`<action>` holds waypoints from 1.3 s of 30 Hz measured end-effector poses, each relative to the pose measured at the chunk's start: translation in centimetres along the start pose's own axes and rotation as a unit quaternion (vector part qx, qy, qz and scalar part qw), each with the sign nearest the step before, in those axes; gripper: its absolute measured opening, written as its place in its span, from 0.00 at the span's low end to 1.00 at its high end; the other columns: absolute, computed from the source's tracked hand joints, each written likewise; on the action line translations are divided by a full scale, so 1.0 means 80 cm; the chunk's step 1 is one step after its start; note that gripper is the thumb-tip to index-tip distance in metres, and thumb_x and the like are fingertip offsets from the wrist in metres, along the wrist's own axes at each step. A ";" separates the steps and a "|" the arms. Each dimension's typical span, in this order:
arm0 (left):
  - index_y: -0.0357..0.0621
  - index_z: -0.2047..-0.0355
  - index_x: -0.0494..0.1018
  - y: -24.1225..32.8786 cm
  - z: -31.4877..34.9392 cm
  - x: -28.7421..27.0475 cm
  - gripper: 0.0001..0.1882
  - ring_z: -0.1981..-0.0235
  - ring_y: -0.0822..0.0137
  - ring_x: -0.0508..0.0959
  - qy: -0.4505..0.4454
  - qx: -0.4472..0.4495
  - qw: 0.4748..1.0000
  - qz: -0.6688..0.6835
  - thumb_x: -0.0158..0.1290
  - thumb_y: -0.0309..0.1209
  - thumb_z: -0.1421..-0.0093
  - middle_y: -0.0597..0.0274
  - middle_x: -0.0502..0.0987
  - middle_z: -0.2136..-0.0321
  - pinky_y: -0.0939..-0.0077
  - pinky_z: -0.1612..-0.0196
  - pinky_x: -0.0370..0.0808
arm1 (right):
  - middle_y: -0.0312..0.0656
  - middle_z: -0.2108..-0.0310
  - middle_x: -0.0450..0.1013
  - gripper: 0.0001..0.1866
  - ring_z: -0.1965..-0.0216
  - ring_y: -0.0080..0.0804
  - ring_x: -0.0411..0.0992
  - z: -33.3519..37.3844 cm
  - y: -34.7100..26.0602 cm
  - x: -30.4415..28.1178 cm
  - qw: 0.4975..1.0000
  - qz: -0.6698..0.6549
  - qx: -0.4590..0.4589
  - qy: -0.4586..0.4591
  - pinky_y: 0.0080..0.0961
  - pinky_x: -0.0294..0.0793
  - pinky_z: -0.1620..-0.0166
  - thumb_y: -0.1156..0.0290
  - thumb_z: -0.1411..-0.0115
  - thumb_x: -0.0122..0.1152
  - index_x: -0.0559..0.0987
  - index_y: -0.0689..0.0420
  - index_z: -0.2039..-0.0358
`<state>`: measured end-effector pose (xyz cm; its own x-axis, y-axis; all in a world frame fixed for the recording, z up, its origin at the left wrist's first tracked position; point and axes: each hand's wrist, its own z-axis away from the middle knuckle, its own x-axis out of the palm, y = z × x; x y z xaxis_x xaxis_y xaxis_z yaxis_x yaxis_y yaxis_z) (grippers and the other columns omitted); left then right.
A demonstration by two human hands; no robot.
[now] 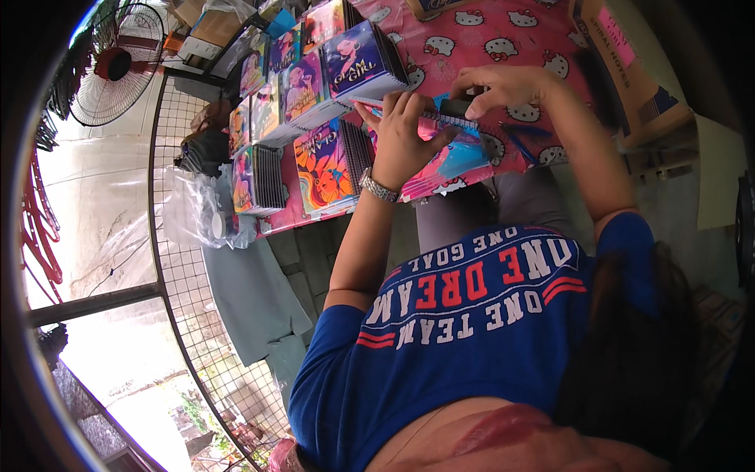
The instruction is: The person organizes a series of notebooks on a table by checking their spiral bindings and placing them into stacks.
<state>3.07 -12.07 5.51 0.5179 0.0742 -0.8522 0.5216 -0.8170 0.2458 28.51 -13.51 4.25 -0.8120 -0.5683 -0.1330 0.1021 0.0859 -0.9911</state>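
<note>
Pink-and-blue notebook (456, 164) lies at the near edge of the pink table (472, 35), beneath both hands. Left hand (405, 135) spread, thumb parted from fingers, over its left side; contact unclear. Right hand (503, 88) pinches a dark block (454, 108) at the toothed far edge. Judged light, bendy, slick-covered; best held along that stiffer edge, sparing corners

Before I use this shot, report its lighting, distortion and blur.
Head view: strong glare whitens the left side beyond the wire mesh; head view: fisheye distortion bows the mesh's dark frame; head view: dark hair at lower right loses detail; head view: left hand fairly sharp.
</note>
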 end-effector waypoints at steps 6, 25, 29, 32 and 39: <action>0.50 0.65 0.76 0.004 0.001 0.005 0.27 0.53 0.59 0.72 0.035 -0.026 0.999 -0.029 0.72 0.49 0.61 0.69 0.77 0.64 0.31 0.41 0.48 | 0.40 0.50 0.72 0.33 0.47 0.31 0.69 -0.012 -0.007 -0.004 0.996 0.075 0.023 -0.045 0.30 0.67 0.43 0.50 0.49 0.65 0.75 0.59 0.47; 0.48 0.66 0.77 -0.018 0.002 -0.005 0.24 0.56 0.59 0.71 0.050 -0.024 0.998 -0.032 0.72 0.44 0.61 0.69 0.78 0.65 0.59 0.54 0.64 | 0.41 0.48 0.72 0.35 0.46 0.33 0.70 -0.028 -0.008 0.005 0.974 -0.207 -0.054 -0.072 0.28 0.66 0.41 0.53 0.47 0.63 0.72 0.62 0.43; 0.49 0.68 0.75 -0.025 0.009 0.000 0.27 0.58 0.58 0.71 0.045 -0.044 0.998 -0.006 0.73 0.48 0.64 0.68 0.76 0.67 0.58 0.54 0.63 | 0.41 0.50 0.72 0.34 0.50 0.31 0.71 -0.034 -0.014 -0.004 0.998 0.015 -0.016 -0.053 0.26 0.67 0.44 0.52 0.48 0.64 0.73 0.61 0.45; 0.48 0.67 0.76 -0.030 0.003 0.003 0.29 0.57 0.59 0.71 0.073 -0.023 0.997 -0.013 0.73 0.49 0.65 0.68 0.77 0.67 0.58 0.55 0.63 | 0.42 0.50 0.72 0.35 0.50 0.31 0.71 -0.035 -0.014 -0.003 0.987 -0.126 -0.040 -0.088 0.26 0.67 0.44 0.53 0.50 0.64 0.73 0.61 0.44; 0.47 0.65 0.76 -0.035 0.004 -0.003 0.27 0.56 0.59 0.73 0.051 -0.049 0.997 0.036 0.73 0.45 0.63 0.66 0.78 0.65 0.57 0.55 0.63 | 0.35 0.56 0.75 0.33 0.57 0.20 0.71 -0.051 -0.018 0.003 0.998 -0.025 0.045 -0.022 0.22 0.69 0.52 0.57 0.45 0.64 0.73 0.64 0.43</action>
<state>1.24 -9.95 4.91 0.6199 0.0781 -0.7807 0.5413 -0.7629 0.3535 25.82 -10.43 5.68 -0.7919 -0.6051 -0.0822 0.1156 -0.0164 -0.9932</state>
